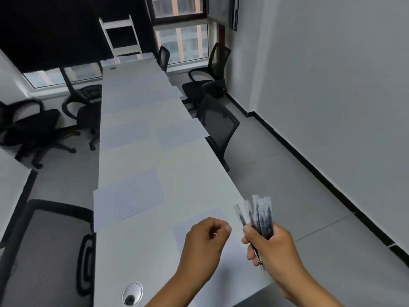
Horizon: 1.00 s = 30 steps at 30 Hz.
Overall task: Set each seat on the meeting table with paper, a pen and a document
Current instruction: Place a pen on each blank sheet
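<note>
A long white meeting table [141,251] runs away from me. White paper sheets lie along both of its sides, such as one on the near left [128,196] and one on the right further up [181,135]. Another sheet [192,227] lies partly under my hands. My right hand [272,244] grips a bundle of clear-capped black pens [259,216], fanned upward over the table's right edge. My left hand [205,240] hovers just left of the pens, fingers curled with thumb against forefinger; nothing shows in it.
Black mesh office chairs stand around the table: one at near left [44,247], one on the right [219,127], others further back on both sides. A round cable grommet [132,293] sits in the table's near end. Grey floor and a white wall lie to the right.
</note>
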Each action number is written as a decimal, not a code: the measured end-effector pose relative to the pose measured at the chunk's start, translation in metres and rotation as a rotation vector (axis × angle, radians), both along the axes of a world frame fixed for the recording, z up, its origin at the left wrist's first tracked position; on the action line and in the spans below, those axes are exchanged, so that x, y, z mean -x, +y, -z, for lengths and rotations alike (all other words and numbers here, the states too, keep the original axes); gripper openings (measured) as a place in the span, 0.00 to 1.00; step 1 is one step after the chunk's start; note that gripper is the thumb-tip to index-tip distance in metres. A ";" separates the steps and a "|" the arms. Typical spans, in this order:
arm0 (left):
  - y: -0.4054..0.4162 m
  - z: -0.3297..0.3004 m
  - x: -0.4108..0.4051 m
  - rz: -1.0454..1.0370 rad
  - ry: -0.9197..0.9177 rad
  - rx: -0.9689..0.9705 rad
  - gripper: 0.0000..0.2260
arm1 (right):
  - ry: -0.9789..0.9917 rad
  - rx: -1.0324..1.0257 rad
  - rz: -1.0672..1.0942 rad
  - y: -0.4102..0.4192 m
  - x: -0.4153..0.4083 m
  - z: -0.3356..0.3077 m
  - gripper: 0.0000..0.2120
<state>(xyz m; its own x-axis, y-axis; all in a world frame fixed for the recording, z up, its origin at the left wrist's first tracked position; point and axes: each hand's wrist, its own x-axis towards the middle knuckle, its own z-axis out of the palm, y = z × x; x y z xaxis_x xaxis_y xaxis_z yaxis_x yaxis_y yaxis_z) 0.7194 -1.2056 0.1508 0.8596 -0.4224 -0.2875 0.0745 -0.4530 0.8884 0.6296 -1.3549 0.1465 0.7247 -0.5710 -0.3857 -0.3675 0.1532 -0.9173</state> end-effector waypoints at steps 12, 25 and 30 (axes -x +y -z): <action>-0.005 0.048 -0.026 -0.177 0.289 0.035 0.10 | 0.177 -0.016 -0.262 0.004 -0.040 0.062 0.06; -0.013 0.112 -0.023 -0.357 0.412 -0.054 0.15 | 0.290 -0.106 -0.156 -0.024 -0.029 0.122 0.07; -0.013 0.150 -0.038 -0.314 0.363 -0.227 0.17 | 0.362 -0.013 -0.213 -0.041 -0.028 0.127 0.08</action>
